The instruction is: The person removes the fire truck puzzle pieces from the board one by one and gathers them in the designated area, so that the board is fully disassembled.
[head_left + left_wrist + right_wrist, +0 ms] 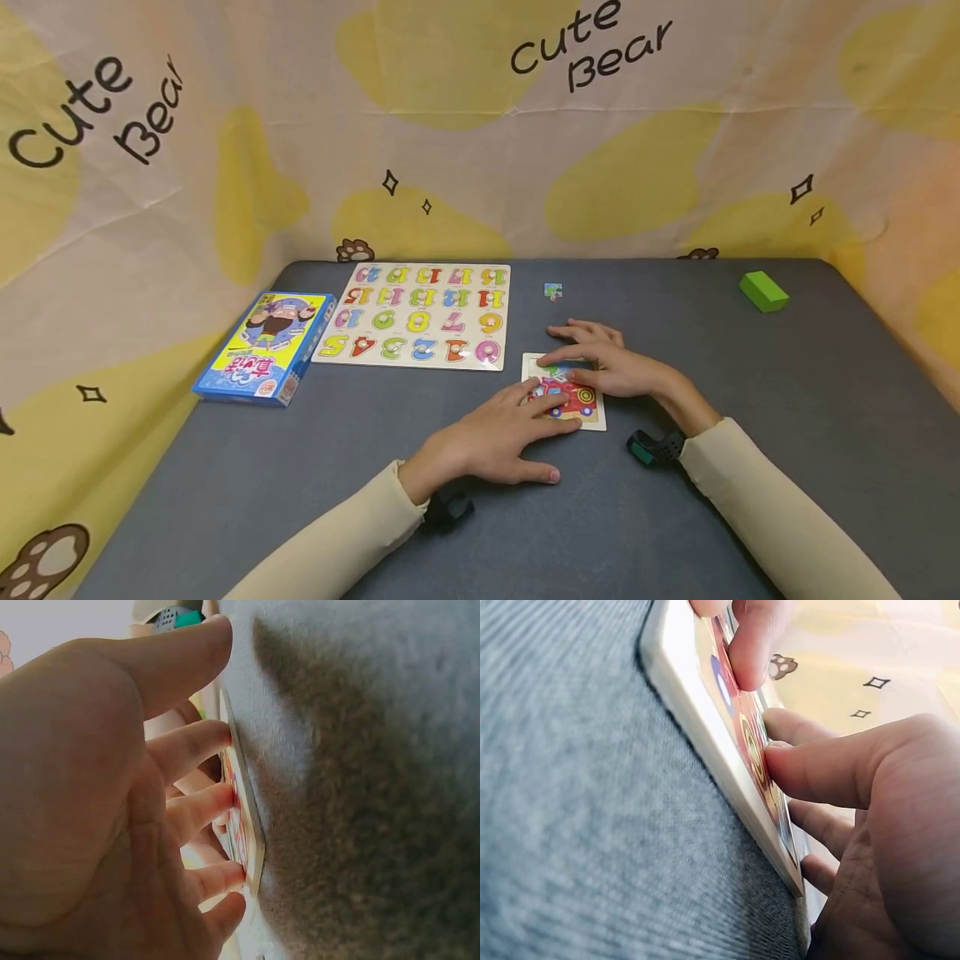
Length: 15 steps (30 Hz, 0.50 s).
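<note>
A small picture puzzle [587, 402] with a pale frame and a red vehicle lies flat on the dark table in the head view. My left hand [498, 437] reaches over its left part, spread fingertips resting on the picture and thumb off to the near side. In the left wrist view those fingers [199, 806] touch the puzzle's face. The right hand [611, 367] covers the far right part; its thumb [821, 769] touches the picture in the right wrist view. Beyond the puzzle lies a loose jigsaw piece [552, 290], green and blue. Both hands hide part of the picture.
A white number board [438, 333] with colourful numerals lies left of the puzzle. Beside it is a blue and yellow box [262, 346]. A green block [764, 292] sits at the far right. Behind the table [360, 450] hangs a patterned cloth [480, 150].
</note>
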{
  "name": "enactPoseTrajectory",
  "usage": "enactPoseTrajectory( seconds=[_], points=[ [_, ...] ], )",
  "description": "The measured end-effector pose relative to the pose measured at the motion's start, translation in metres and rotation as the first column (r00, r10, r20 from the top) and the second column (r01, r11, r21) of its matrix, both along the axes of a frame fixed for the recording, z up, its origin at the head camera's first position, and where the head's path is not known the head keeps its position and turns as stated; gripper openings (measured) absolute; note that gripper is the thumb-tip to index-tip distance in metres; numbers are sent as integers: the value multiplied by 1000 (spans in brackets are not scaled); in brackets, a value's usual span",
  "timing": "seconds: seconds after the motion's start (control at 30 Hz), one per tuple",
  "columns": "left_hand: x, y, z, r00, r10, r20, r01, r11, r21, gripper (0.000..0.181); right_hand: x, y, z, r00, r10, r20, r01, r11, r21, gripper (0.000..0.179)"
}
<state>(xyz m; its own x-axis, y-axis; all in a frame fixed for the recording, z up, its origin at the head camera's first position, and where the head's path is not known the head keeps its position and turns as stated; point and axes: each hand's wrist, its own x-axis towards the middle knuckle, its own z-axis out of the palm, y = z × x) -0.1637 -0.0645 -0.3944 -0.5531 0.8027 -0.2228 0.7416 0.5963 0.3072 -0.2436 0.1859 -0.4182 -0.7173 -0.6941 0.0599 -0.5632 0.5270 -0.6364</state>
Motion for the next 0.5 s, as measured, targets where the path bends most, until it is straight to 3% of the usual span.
enactPoseTrajectory(
  seconds=[0.23, 0.5],
  points=[
    [-2, -3, -2, 1000, 2, 21, -2, 1000, 10, 68, 0, 0, -2, 1000, -17, 20, 17, 1000, 11, 39],
    [-1, -3, -2, 1000, 6, 3, -6, 1000, 15, 68, -1, -1, -2, 998, -38, 53, 37, 999, 18, 45]
  ],
)
